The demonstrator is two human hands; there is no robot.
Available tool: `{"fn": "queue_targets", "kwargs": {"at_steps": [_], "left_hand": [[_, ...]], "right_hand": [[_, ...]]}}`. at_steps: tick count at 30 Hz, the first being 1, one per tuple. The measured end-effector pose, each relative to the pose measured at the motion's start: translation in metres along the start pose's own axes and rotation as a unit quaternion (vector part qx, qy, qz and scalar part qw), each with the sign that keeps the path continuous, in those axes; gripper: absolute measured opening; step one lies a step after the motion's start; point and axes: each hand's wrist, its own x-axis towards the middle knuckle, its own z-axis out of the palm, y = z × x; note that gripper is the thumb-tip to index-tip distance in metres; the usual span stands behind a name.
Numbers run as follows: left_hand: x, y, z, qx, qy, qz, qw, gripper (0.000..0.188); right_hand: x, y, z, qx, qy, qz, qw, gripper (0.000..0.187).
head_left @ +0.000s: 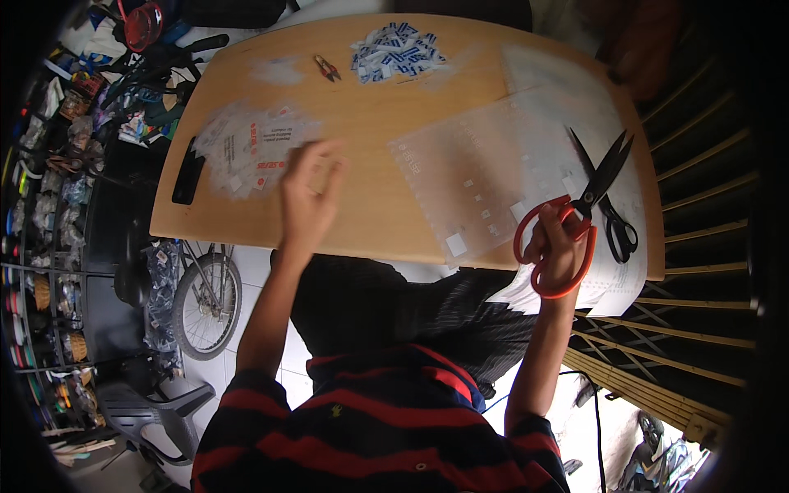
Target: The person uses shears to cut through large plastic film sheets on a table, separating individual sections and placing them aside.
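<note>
My right hand (pixel 559 255) grips a pair of red-handled scissors (pixel 606 174), its dark blades parted and pointing away from me. Partly under them lies a second pair of scissors (pixel 620 237) with black handles. Both are over clear plastic sheets (pixel 460 164) with white markings, spread on the right of the table. My left hand (pixel 311 193) hovers over the table's near left part, blurred, its fingers apart and nothing seen in them. Beside it is a pile of cut clear plastic pieces (pixel 234 156) with red and black print.
At the far side of the wooden table (pixel 362 115) lie a heap of small blue-and-white pieces (pixel 399 53) and red-handled snips (pixel 327 68). A black phone-like slab (pixel 188 174) rests by the left edge. A folding metal gate (pixel 699 230) stands close on the right.
</note>
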Motion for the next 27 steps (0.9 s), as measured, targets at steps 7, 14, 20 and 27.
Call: {"fn": "queue_targets", "kwargs": {"at_steps": [7, 14, 20, 27], "left_hand": [[0.001, 0.088, 0.070, -0.328, -0.249, 0.043, 0.910, 0.043], [-0.010, 0.065, 0.075, -0.264, -0.158, 0.158, 0.938, 0.017], [0.003, 0.057, 0.055, -0.263, -0.135, 0.037, 0.954, 0.011], [0.016, 0.046, 0.034, -0.011, -0.260, 0.278, 0.925, 0.032]], "right_hand": [[0.001, -0.019, 0.029, 0.016, -0.183, 0.114, 0.976, 0.022], [0.004, 0.001, 0.033, 0.058, -0.235, 0.110, 0.964, 0.033], [0.004, 0.002, 0.033, 0.060, -0.233, 0.115, 0.964, 0.033], [-0.013, 0.001, 0.010, -0.002, -0.153, 0.106, 0.983, 0.033]]}}
